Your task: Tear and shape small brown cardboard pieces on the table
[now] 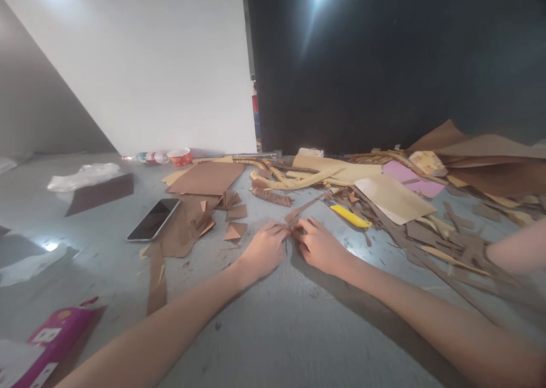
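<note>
My left hand (265, 247) and my right hand (321, 244) meet over the middle of the grey table. Their fingers are closed together on a narrow brown paper strip (305, 206), whose free end slants away to the upper right. The fingertips hide the near end of it. A yellow utility knife (350, 216) lies just right of my right hand. To the left of my left hand are small folded brown paper pieces (236, 231). Beyond both hands rests a ridged brown roll of folded paper (272, 196).
A phone (154, 220) lies on brown paper sheets at left, near a purple box (63, 337). Tan and brown scraps (426, 234) spread across the right, where another person's arm (518, 246) reaches in. A red cup (180, 157) stands before the white board (149, 69).
</note>
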A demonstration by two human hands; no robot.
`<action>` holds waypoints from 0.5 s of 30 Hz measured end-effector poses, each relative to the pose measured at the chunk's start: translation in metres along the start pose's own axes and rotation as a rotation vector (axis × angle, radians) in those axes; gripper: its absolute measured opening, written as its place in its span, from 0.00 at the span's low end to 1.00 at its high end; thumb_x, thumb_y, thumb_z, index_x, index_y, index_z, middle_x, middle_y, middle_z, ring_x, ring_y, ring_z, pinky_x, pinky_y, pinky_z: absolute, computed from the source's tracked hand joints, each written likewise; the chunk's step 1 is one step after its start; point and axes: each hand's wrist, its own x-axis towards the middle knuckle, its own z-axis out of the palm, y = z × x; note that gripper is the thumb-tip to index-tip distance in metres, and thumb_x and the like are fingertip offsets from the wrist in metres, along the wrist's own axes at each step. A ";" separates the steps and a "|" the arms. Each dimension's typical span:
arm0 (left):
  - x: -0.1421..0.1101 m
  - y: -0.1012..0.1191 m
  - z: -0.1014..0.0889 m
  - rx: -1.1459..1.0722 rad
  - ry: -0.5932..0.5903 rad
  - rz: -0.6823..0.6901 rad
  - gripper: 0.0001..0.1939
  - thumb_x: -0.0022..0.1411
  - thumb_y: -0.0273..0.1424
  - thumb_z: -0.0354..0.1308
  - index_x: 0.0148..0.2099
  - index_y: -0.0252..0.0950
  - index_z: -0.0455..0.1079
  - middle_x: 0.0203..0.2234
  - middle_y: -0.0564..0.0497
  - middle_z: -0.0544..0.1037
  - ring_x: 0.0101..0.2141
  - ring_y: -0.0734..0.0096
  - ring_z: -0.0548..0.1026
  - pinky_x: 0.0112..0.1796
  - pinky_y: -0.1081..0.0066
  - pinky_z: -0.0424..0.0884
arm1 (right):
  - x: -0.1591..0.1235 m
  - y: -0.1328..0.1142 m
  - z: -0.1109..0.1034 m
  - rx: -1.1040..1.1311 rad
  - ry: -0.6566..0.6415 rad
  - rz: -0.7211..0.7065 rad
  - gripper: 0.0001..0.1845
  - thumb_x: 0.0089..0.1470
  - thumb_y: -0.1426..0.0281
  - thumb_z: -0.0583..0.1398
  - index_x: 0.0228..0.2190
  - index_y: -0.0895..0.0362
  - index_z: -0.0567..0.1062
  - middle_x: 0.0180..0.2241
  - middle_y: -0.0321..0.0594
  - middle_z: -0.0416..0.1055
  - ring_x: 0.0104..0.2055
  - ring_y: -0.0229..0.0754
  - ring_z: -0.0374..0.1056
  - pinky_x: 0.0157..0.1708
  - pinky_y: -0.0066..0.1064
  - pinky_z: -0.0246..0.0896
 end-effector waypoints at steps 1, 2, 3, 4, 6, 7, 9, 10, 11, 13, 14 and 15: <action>-0.001 0.000 0.000 0.018 0.007 -0.002 0.22 0.62 0.14 0.50 0.51 0.35 0.78 0.48 0.42 0.82 0.54 0.56 0.76 0.58 0.53 0.75 | 0.000 0.000 -0.001 -0.007 -0.003 0.005 0.17 0.61 0.81 0.58 0.47 0.58 0.81 0.48 0.51 0.71 0.54 0.55 0.63 0.53 0.48 0.66; -0.001 0.000 0.000 0.039 0.014 -0.007 0.20 0.64 0.14 0.51 0.50 0.35 0.78 0.48 0.42 0.82 0.54 0.55 0.75 0.57 0.53 0.75 | 0.000 -0.001 -0.001 -0.017 -0.007 0.011 0.17 0.61 0.80 0.58 0.47 0.59 0.81 0.49 0.51 0.71 0.54 0.55 0.63 0.53 0.48 0.66; -0.002 0.000 0.001 0.058 0.017 -0.017 0.19 0.65 0.15 0.51 0.48 0.35 0.79 0.47 0.42 0.82 0.54 0.55 0.75 0.57 0.52 0.75 | 0.000 -0.002 -0.001 -0.027 -0.013 0.018 0.17 0.61 0.80 0.58 0.48 0.59 0.81 0.49 0.52 0.70 0.54 0.55 0.63 0.53 0.48 0.65; -0.002 -0.001 0.001 0.074 0.017 -0.031 0.18 0.66 0.16 0.52 0.46 0.36 0.80 0.46 0.42 0.82 0.54 0.54 0.75 0.56 0.52 0.76 | 0.000 -0.002 -0.001 -0.036 -0.019 0.025 0.17 0.62 0.80 0.58 0.48 0.60 0.81 0.49 0.52 0.70 0.54 0.56 0.63 0.53 0.48 0.65; -0.003 -0.002 0.001 0.097 0.010 -0.053 0.16 0.67 0.17 0.52 0.43 0.36 0.81 0.46 0.42 0.82 0.54 0.54 0.74 0.55 0.53 0.76 | 0.000 -0.004 -0.002 -0.048 -0.032 0.027 0.16 0.62 0.80 0.58 0.48 0.61 0.81 0.49 0.52 0.70 0.54 0.56 0.63 0.52 0.48 0.66; -0.002 -0.003 0.001 0.105 0.004 -0.058 0.16 0.67 0.17 0.53 0.42 0.37 0.81 0.45 0.43 0.82 0.54 0.53 0.74 0.54 0.53 0.76 | 0.000 -0.004 -0.001 -0.050 -0.037 0.023 0.16 0.62 0.80 0.57 0.48 0.61 0.81 0.49 0.53 0.70 0.54 0.56 0.63 0.52 0.47 0.66; -0.002 -0.003 0.002 0.116 -0.005 -0.055 0.15 0.68 0.18 0.54 0.42 0.37 0.81 0.45 0.43 0.82 0.54 0.53 0.74 0.54 0.54 0.76 | -0.001 -0.004 -0.001 -0.059 -0.029 0.023 0.17 0.62 0.80 0.57 0.49 0.61 0.81 0.49 0.53 0.70 0.54 0.56 0.63 0.52 0.47 0.66; -0.002 -0.003 0.002 0.120 -0.005 -0.052 0.15 0.68 0.18 0.54 0.43 0.36 0.81 0.45 0.43 0.82 0.54 0.53 0.74 0.54 0.54 0.76 | -0.001 -0.003 0.000 -0.066 -0.014 0.028 0.18 0.62 0.79 0.58 0.50 0.61 0.81 0.49 0.53 0.71 0.54 0.56 0.63 0.52 0.48 0.66; -0.002 -0.003 0.002 0.125 -0.004 -0.052 0.15 0.68 0.18 0.54 0.43 0.36 0.81 0.45 0.43 0.82 0.54 0.53 0.74 0.54 0.53 0.76 | -0.002 -0.003 0.001 -0.073 0.007 0.034 0.19 0.62 0.79 0.58 0.51 0.61 0.81 0.49 0.53 0.71 0.54 0.56 0.63 0.52 0.49 0.66; -0.002 -0.003 0.002 0.128 0.002 -0.059 0.15 0.68 0.18 0.54 0.44 0.36 0.81 0.46 0.43 0.82 0.53 0.52 0.74 0.54 0.52 0.76 | -0.002 -0.001 0.002 -0.081 0.061 0.045 0.19 0.61 0.79 0.59 0.51 0.60 0.81 0.48 0.52 0.73 0.54 0.57 0.63 0.53 0.50 0.65; -0.002 -0.002 0.002 0.129 0.005 -0.064 0.15 0.68 0.18 0.54 0.44 0.36 0.81 0.46 0.43 0.82 0.53 0.52 0.74 0.53 0.52 0.76 | -0.003 0.001 0.002 -0.079 0.088 0.048 0.18 0.60 0.79 0.60 0.49 0.59 0.82 0.46 0.52 0.74 0.54 0.57 0.64 0.53 0.51 0.65; -0.002 -0.001 0.002 0.130 0.007 -0.069 0.15 0.67 0.18 0.54 0.44 0.37 0.81 0.47 0.43 0.82 0.53 0.52 0.73 0.53 0.52 0.76 | -0.003 0.002 0.003 -0.069 0.111 0.052 0.17 0.60 0.79 0.60 0.47 0.58 0.83 0.45 0.51 0.74 0.53 0.57 0.64 0.53 0.51 0.65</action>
